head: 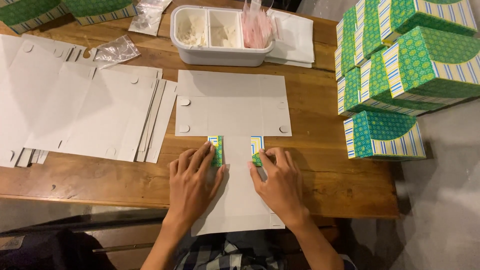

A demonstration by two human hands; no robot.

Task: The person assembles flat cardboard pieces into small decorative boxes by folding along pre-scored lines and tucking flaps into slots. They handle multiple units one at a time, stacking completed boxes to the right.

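Here, a flat white cardboard sheet (231, 107) is laid on the wooden surface (320, 165), its two patterned side flaps folded inward and pressed flat by the left hand (192, 182) and right hand (280, 182), fingers spread, green boxes (400, 65) stacked nearby.

head camera, looking steeply down, close over table (330, 170)

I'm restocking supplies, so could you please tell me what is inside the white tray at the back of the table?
The white tray has three compartments: white pieces in two, pink packets in the third. Anything beneath them is covered.
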